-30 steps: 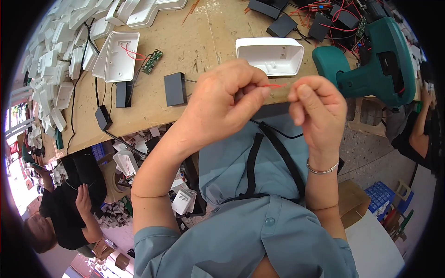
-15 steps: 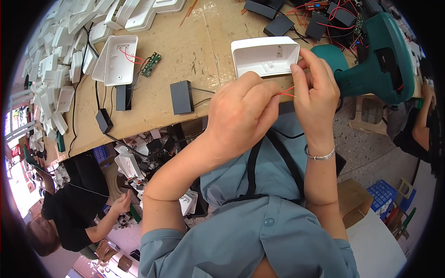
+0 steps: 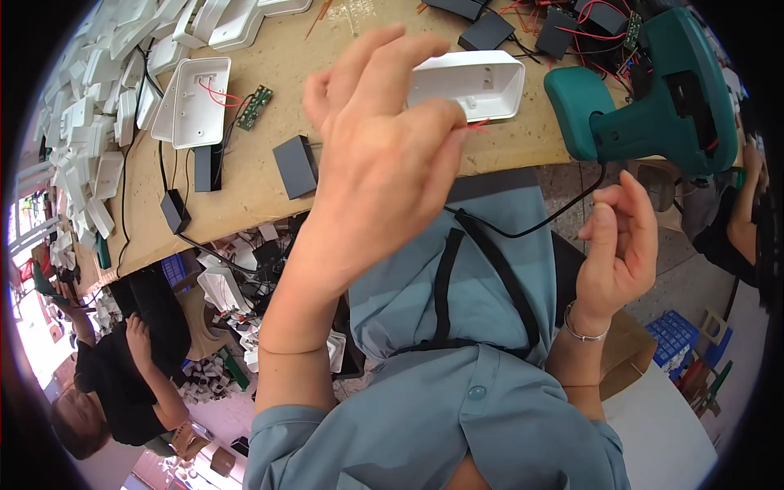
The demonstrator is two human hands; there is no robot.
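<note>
My left hand is raised over the front edge of the wooden bench, its thumb and fingertips pinching a thin red wire. Just behind the fingers lies a white plastic housing, open side up. My right hand hangs apart to the right, below the bench edge, fingers loosely curled and holding nothing. A black cable runs across my lap from under the left hand toward the teal power tool.
On the bench are a second white housing with red wires, a small green circuit board, black boxes with leads, and a heap of white shells at left. Another person sits at lower left; someone's arm shows at right.
My hands have come apart: the right one dropped away to the lower right and let go, while the left kept the red wire and rose toward the white housing.
</note>
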